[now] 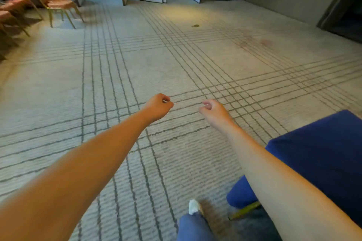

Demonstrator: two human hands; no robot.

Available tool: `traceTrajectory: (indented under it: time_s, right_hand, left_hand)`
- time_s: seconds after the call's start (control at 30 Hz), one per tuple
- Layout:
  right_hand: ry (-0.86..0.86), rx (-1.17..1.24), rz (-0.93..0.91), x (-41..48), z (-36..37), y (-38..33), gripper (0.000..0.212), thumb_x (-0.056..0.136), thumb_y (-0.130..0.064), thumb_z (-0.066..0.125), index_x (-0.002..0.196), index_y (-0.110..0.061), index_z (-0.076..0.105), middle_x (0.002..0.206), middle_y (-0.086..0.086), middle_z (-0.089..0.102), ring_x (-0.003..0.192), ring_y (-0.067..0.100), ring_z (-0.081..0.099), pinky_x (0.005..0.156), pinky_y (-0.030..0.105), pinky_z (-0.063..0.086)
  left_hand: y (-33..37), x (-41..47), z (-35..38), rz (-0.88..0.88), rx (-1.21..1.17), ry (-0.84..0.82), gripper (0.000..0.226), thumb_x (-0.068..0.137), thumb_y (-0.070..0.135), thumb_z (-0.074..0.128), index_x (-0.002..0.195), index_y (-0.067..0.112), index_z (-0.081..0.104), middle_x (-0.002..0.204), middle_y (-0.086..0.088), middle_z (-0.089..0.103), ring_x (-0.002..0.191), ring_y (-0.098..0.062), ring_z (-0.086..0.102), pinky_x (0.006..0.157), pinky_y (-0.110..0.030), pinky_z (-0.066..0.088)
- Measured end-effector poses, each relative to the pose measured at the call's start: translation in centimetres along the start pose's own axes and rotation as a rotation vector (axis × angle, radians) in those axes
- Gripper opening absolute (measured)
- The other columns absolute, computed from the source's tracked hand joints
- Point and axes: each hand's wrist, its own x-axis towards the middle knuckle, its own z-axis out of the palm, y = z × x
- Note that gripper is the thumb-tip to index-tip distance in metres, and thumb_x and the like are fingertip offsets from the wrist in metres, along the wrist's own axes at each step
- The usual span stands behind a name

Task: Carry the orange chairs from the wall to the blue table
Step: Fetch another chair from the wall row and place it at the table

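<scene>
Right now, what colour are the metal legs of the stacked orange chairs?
Those metal legs are gold; the head view shows it best.

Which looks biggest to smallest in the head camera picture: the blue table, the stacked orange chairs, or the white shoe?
1. blue table: close to the camera, looks largest.
2. orange chairs: far off, so they look smaller than they likely are.
3. white shoe: smallest.

Both bare arms reach forward, held level and near each other. The left hand point(157, 106) droops at the wrist, back upward, fingers curled under, thumb seemingly against the forefinger, though blur hides the tips. The right hand point(214, 111) hangs likewise, fingers loosely curled. Neither hand holds anything.
</scene>
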Motion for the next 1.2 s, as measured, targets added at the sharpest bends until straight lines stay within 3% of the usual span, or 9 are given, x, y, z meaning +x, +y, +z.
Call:
traceTrajectory:
  time_s: [0.2,0.37,0.47,0.57,0.7,0.83,0.97,1.1,1.2]
  right_hand:
    - [-0.127,-0.013,-0.085,9.9,6.2,-6.2,0.045,0.088,-0.037,0.061,0.128,-0.019,0.053,0.107,-0.005,0.054,0.101,0.017,0.056,0.080,0.028,0.039]
    - [-0.238,-0.043,-0.148,20.7,10.4,-11.9,0.050,0.086,-0.040,0.060,0.131,-0.020,0.051,0.109,-0.005,0.052,0.090,0.012,0.054,0.071,0.027,0.037]
    - [-0.265,-0.066,-0.185,27.6,11.9,-15.9,0.049,0.086,-0.039,0.060,0.130,-0.020,0.051,0.106,-0.005,0.053,0.078,0.006,0.055,0.063,0.025,0.039]
    - [-0.304,-0.100,-0.244,33.7,13.3,-18.9,0.049,0.086,-0.039,0.060,0.130,-0.020,0.051,0.116,-0.001,0.055,0.090,0.014,0.055,0.073,0.027,0.039]
    - [-0.361,-0.117,-0.266,41.4,15.7,-21.6,0.051,0.086,-0.038,0.059,0.132,-0.019,0.050,0.116,-0.001,0.053,0.098,0.016,0.053,0.080,0.027,0.038]
    - [-0.397,-0.137,-0.270,48.3,19.3,-24.8,0.050,0.088,-0.034,0.060,0.133,-0.015,0.050,0.119,0.002,0.055,0.104,0.018,0.053,0.083,0.026,0.036]
    - [-0.423,-0.112,-0.302,55.8,24.3,-29.4,0.045,0.087,-0.032,0.060,0.129,-0.017,0.051,0.116,0.000,0.055,0.090,0.012,0.056,0.068,0.024,0.040]
    - [-0.419,-0.092,-0.329,64.4,30.1,-35.3,0.046,0.087,-0.033,0.060,0.129,-0.018,0.051,0.120,0.001,0.055,0.091,0.010,0.056,0.063,0.022,0.039]
    - [-0.406,-0.101,-0.327,70.8,34.0,-40.3,0.048,0.088,-0.035,0.060,0.131,-0.018,0.051,0.124,0.003,0.055,0.101,0.014,0.053,0.077,0.026,0.039]
  left_hand:
    - [-4.1,4.6,-7.8,-0.100,-0.027,0.142,0.041,0.093,0.035,0.056,0.129,0.015,0.053,0.103,0.000,0.057,0.071,-0.011,0.056,0.066,-0.027,0.045]
    - [-6.1,11.7,-14.6,-0.213,-0.059,0.265,0.041,0.094,0.033,0.055,0.130,0.012,0.052,0.104,-0.003,0.058,0.079,-0.017,0.056,0.074,-0.029,0.045]
    - [-6.6,16.9,-18.4,-0.269,-0.061,0.324,0.042,0.095,0.030,0.055,0.132,0.010,0.050,0.118,-0.009,0.057,0.097,-0.023,0.057,0.083,-0.031,0.044]
    - [-7.6,22.2,-21.3,-0.308,-0.075,0.378,0.043,0.096,0.028,0.055,0.133,0.007,0.049,0.122,-0.011,0.055,0.091,-0.020,0.053,0.078,-0.029,0.040]
    - [-10.2,28.8,-24.1,-0.383,-0.116,0.439,0.046,0.094,0.031,0.058,0.133,0.009,0.049,0.124,-0.012,0.056,0.104,-0.026,0.056,0.086,-0.032,0.043]
    - [-13.2,34.7,-27.5,-0.444,-0.158,0.478,0.048,0.093,0.032,0.060,0.133,0.008,0.049,0.127,-0.011,0.056,0.099,-0.022,0.055,0.086,-0.032,0.044]
    - [-16.8,41.2,-32.6,-0.473,-0.127,0.489,0.053,0.093,0.035,0.058,0.137,0.008,0.045,0.135,-0.012,0.051,0.116,-0.030,0.054,0.100,-0.041,0.044]
    - [-21.2,49.7,-39.5,-0.465,-0.139,0.492,0.050,0.095,0.032,0.056,0.138,0.009,0.044,0.136,-0.010,0.048,0.107,-0.022,0.052,0.086,-0.027,0.038]
    - [-23.9,56.3,-46.1,-0.457,-0.169,0.496,0.049,0.095,0.028,0.056,0.137,0.007,0.042,0.133,-0.013,0.050,0.098,-0.018,0.049,0.084,-0.027,0.037]
